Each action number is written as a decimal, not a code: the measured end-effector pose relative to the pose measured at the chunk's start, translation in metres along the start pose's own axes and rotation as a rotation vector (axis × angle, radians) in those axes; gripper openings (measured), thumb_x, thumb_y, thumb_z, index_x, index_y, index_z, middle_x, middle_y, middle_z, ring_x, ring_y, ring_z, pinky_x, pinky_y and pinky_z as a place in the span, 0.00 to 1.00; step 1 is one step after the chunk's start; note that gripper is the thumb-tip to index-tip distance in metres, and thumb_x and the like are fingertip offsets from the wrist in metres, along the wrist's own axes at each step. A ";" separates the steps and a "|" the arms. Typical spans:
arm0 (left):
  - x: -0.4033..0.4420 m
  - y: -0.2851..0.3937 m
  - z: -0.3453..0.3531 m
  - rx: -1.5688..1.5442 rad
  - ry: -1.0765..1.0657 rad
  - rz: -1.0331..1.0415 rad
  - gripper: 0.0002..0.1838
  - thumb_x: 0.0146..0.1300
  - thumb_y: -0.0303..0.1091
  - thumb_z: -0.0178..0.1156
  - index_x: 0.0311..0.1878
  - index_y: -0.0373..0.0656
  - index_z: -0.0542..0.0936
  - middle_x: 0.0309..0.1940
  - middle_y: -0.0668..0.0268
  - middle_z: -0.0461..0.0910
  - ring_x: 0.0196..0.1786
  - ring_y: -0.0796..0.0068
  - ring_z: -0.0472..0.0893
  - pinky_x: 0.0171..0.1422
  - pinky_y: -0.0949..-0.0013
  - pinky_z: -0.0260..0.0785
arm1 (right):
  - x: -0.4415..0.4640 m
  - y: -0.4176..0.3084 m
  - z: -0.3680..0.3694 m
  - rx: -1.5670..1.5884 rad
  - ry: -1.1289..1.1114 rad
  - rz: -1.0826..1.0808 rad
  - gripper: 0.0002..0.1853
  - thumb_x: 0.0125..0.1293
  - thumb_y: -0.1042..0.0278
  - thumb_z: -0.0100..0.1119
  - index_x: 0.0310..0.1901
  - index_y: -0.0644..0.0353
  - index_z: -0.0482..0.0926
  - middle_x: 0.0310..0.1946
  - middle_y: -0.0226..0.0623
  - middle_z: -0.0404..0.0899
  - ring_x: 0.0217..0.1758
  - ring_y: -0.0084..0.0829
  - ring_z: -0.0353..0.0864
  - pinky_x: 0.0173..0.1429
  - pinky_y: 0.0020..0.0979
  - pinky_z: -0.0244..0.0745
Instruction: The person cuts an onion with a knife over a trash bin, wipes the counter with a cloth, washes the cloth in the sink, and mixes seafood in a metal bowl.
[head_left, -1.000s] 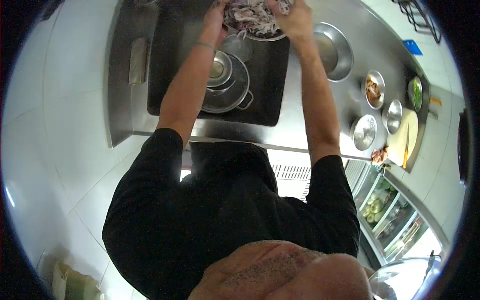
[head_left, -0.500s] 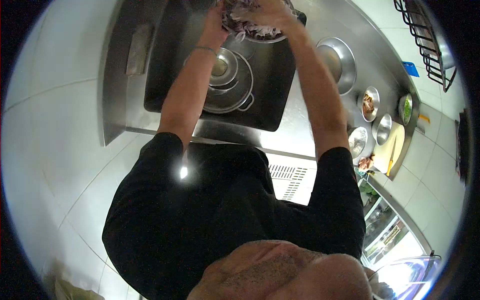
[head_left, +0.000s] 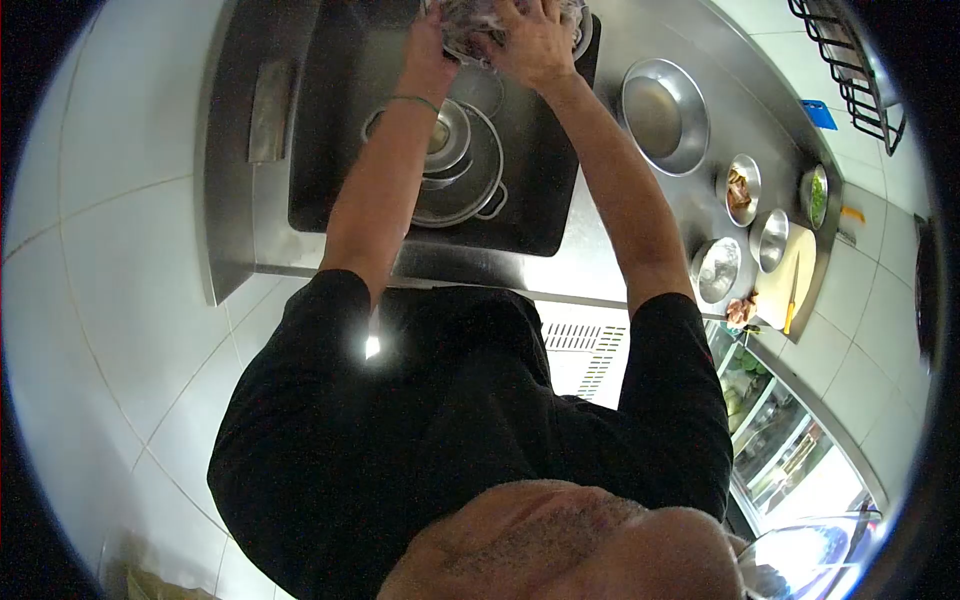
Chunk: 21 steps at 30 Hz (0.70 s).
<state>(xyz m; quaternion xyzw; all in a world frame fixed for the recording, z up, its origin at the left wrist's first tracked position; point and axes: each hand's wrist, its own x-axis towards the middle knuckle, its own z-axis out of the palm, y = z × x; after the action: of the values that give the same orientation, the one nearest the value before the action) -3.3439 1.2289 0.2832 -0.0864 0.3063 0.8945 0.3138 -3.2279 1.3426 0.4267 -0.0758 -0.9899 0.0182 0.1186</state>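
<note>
At the top edge of the head view, a bowl (head_left: 585, 38) holds shredded purple-and-white food (head_left: 474, 16), which looks like sliced onion or cabbage. My left hand (head_left: 430, 45) is at the bowl's left side and appears closed on its edge; its fingertips are partly cut off by the frame. My right hand (head_left: 535, 48) rests on the shreds with its fingers spread. Below my hands, on the black cooktop, stands a pot (head_left: 497, 165) with a handle. A smaller metal bowl (head_left: 458, 135) sits over it, partly hidden by my left forearm.
A wide metal bowl (head_left: 695, 120) stands on the steel counter to the right. Farther right are small bowls with brown pieces (head_left: 739, 190) and chopped greens (head_left: 818, 197). A yellow-handled knife (head_left: 789, 315) lies on a cutting board (head_left: 775, 298). A black wire rack (head_left: 850, 95) hangs on the wall.
My right hand has come down onto the shreds, moving left, and its fingers are now spread. My left hand stays at the bowl's left side. The view has shifted slightly.
</note>
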 end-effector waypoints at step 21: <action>-0.016 0.009 -0.006 0.005 -0.144 0.023 0.18 0.81 0.39 0.46 0.62 0.38 0.77 0.56 0.55 0.83 0.57 0.55 0.84 0.60 0.50 0.82 | 0.006 -0.003 -0.020 0.057 -0.053 -0.036 0.33 0.68 0.34 0.55 0.70 0.38 0.75 0.72 0.43 0.72 0.75 0.57 0.65 0.79 0.62 0.52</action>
<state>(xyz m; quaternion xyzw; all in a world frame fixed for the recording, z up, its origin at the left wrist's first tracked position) -3.3373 1.2116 0.2888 -0.0176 0.2865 0.9012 0.3248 -3.2291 1.3413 0.4477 -0.0538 -0.9929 0.0464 0.0949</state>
